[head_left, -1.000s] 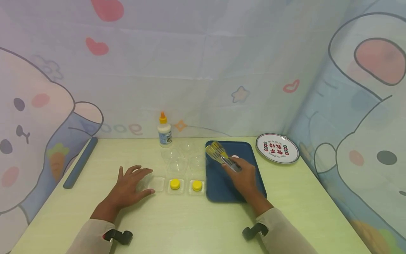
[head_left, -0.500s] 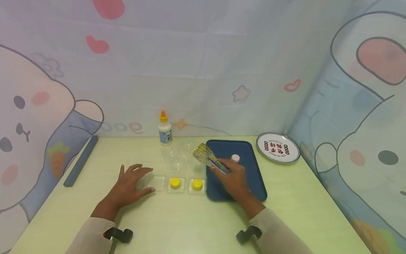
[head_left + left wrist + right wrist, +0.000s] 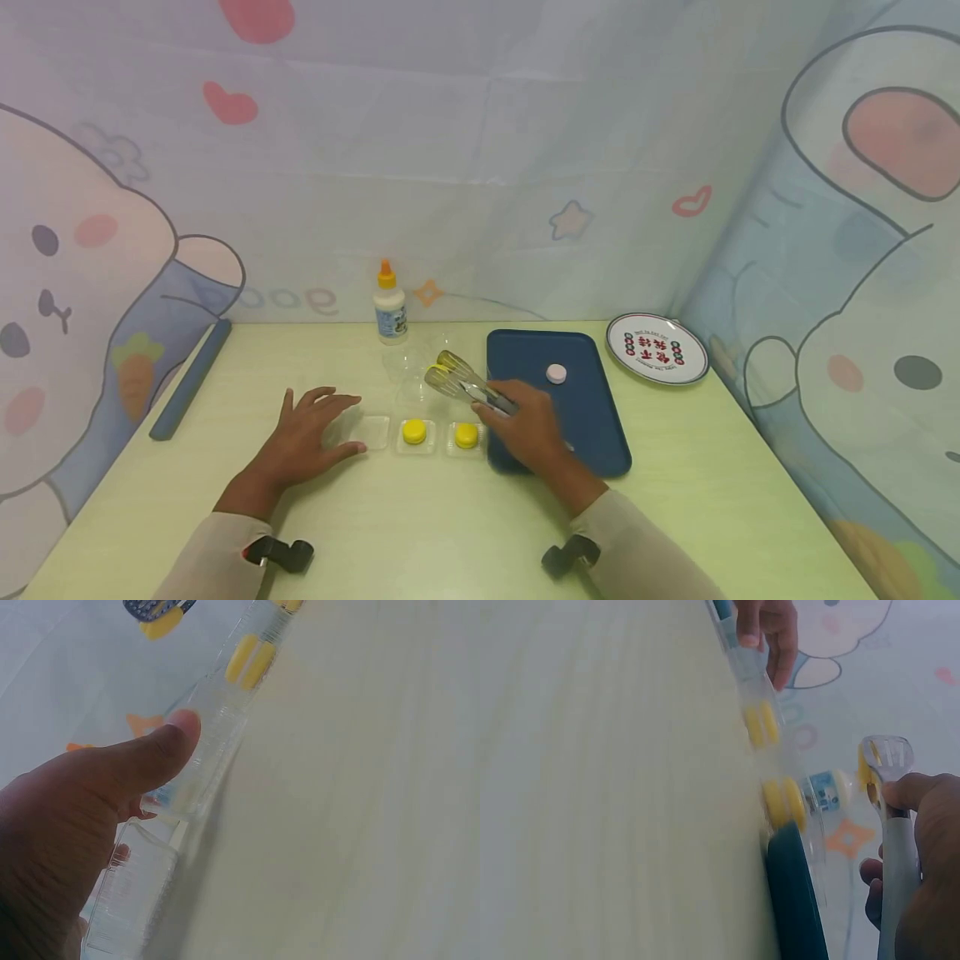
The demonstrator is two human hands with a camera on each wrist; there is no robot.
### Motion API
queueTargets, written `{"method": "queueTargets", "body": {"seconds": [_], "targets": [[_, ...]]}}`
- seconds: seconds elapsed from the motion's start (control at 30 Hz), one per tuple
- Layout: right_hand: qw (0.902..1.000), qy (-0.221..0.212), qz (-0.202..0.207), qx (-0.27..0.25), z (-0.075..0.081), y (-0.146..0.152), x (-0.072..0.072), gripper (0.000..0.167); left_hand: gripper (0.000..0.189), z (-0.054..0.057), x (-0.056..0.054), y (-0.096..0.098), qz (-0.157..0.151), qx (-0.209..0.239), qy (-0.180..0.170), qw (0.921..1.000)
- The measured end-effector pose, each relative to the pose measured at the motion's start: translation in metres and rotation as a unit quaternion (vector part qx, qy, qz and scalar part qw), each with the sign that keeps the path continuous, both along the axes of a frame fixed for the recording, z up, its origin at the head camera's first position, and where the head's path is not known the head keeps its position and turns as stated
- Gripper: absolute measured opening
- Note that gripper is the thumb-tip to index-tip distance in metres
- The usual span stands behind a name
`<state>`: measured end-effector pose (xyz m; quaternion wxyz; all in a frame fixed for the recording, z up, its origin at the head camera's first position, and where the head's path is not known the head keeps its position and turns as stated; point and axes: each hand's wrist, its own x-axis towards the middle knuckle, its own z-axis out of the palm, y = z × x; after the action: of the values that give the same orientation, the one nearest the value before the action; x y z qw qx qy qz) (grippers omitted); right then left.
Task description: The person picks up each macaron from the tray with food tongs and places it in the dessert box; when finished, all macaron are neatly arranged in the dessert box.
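Fingers (image 3: 875, 874) of the right hand (image 3: 525, 423) are curling firmly round grey-handled tongs with clear slotted paddle ends (image 3: 477, 392), which are nipping a round yellow macaron-like piece (image 3: 438, 368) ahead and left of the knuckles. Loosening the squeeze could let that piece slide off the smooth paddles; overdoing it could perhaps shoot it out sideways.

Just past the paddles, clear plastic cups (image 3: 414, 392) are standing nearly invisible, so a low swing is risking a knock. Left of this hand, two similar yellow pieces (image 3: 414, 432) (image 3: 467, 435) are sitting in clear square holders; dipping tips could probably shove them.

Farther left, the left hand (image 3: 311, 442) is spreading thumb and fingers, gripping nothing visible, beside a clear square plastic holder (image 3: 372, 432). Whether they are touching, I cannot tell; a twitch could shift something that light.
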<state>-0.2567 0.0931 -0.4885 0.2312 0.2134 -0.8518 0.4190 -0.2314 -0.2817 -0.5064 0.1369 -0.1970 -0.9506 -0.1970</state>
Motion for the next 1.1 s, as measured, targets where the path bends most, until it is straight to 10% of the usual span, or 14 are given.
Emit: {"method": "queueTargets", "body": {"seconds": [1.1], "targets": [[0.9857,-0.129,0.049,0.096,0.013,-0.063,0.01,0.036,0.072,0.001,0.0,0.0,0.0,0.008,-0.001,1.0]]}}
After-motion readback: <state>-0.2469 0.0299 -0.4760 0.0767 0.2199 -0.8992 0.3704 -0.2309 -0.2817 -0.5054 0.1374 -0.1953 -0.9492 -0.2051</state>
